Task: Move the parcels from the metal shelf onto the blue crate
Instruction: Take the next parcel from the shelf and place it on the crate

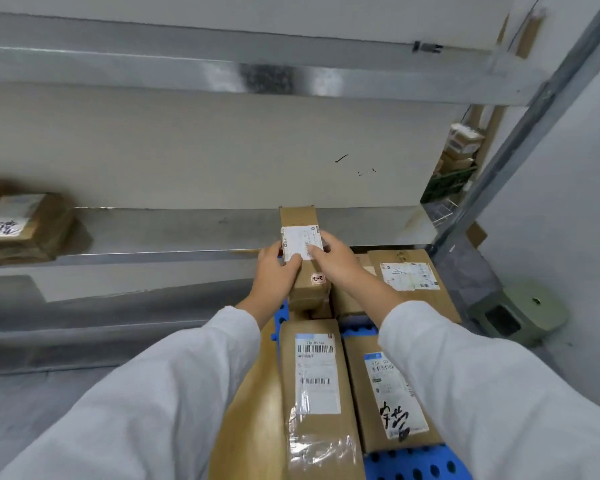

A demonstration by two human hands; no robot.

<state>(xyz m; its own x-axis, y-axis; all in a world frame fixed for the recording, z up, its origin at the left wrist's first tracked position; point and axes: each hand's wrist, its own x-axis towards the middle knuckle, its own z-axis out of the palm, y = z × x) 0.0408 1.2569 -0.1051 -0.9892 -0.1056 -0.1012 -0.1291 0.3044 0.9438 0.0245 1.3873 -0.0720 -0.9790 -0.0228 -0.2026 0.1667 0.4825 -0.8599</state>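
The left hand (278, 268) and right hand (336, 261) gripped the small parcel's (300, 233) near end from either side, its long axis pointing toward the metal shelf (153, 230), over the stacked parcels (312, 368) on the blue crate (413, 464).

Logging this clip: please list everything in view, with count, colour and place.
held parcel: one, brown with a white label, between both hands in front of the shelf edge
parcels on crate: at least three, brown with white labels, lying flat; others partly hidden under the held one
blue crate: one, blue, perforated, under those parcels
shelf parcel: one, brown with a handwritten label, at the left on the shelf
metal shelf: one, grey, across the view
stool: one, pale green, on the floor at right
far boxes: several, brown and white, blurred, far right
left hand: grips the held parcel's left side
right hand: grips its right side
sleeves: two, white
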